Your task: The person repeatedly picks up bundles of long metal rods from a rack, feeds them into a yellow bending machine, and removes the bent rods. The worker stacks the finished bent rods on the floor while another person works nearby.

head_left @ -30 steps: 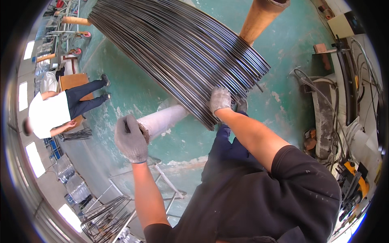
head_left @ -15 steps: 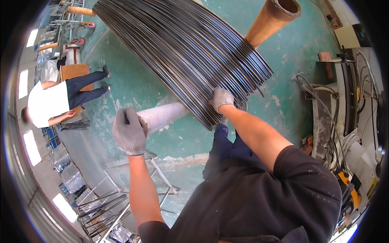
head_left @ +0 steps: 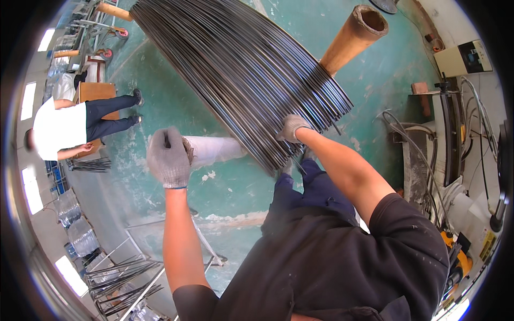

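Rods (head_left: 241,69) lie in a wide layer btwn white tube (head_left: 217,150) & tan tube (head_left: 348,45); our right hand (head_left: 293,128) is on them near the close ends, fingers bent, can't tell if actually gripping. Our left hand (head_left: 169,159) is a loose fist by the white tube's top, nothing visible in it. IMO we should handle only a few rods at once, w/ fingers clear of pinch gaps & ends approx level, to avoid tangles.

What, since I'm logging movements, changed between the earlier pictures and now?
The scene appears turned slightly clockwise: the left hand and pale tube sit higher, the large brown tube lower. No grip change shows. Unchanged: left hand beside the pale tube's end, right hand at the dark rods.
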`<action>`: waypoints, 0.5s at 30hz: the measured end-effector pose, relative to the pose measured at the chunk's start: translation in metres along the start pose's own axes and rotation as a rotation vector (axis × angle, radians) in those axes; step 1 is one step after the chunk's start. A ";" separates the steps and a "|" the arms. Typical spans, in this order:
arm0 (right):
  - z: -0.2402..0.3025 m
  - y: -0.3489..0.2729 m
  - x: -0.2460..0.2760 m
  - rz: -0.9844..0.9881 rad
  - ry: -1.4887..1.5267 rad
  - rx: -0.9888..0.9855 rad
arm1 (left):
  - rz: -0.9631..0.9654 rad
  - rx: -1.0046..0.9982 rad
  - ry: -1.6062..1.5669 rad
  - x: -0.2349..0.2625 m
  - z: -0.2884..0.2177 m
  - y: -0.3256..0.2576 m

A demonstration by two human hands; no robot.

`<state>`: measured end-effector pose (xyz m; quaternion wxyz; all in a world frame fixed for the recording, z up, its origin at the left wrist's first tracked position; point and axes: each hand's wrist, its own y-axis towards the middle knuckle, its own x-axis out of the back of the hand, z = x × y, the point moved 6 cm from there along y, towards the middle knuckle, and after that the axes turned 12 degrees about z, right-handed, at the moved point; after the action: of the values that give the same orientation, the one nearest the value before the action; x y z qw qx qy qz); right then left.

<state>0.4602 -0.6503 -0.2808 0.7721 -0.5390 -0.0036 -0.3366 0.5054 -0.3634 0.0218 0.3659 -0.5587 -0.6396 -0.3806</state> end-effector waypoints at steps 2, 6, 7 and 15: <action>0.001 -0.004 0.002 0.003 0.044 0.058 | -0.028 -0.055 0.018 0.001 0.003 -0.001; -0.005 -0.002 0.000 0.073 0.363 0.190 | -0.052 -0.058 -0.018 0.006 -0.001 -0.004; -0.008 -0.002 -0.004 0.085 0.511 0.237 | -0.058 -0.057 -0.026 0.007 -0.001 -0.005; 0.006 -0.042 -0.008 0.332 1.173 0.372 | -0.178 -0.207 0.043 0.017 -0.004 -0.017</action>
<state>0.4345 -0.6491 -0.2459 0.7683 -0.1153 0.4450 -0.4454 0.4865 -0.3614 0.0378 0.2848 -0.5260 -0.6360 -0.4876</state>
